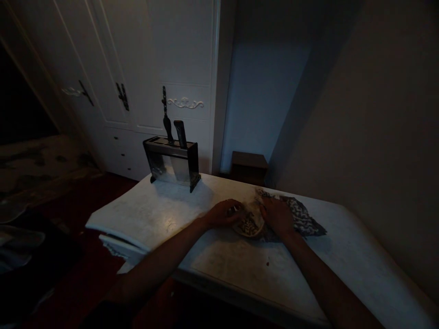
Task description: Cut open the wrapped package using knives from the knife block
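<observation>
I am in a dim room of a home, a bedroom by the look of it. A tall white wardrobe (pixel 144 68) with curled handles fills the wall ahead. A bed (pixel 37 164) lies at my left, a small wooden stand (pixel 249 165) sits in the corner, and a knife block (pixel 172 160) stands on my white table (pixel 206 260).

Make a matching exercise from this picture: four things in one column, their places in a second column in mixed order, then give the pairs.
Things
1. knife block
2. patterned cloth
3. round dish
4. brown stand

Places
A. between the left hand and the right hand
B. beyond the table, by the wall
C. under the right hand, spreading rightward
D. far left part of the table, two handles sticking up

Pairs: 1-D, 2-C, 3-A, 4-B
</observation>
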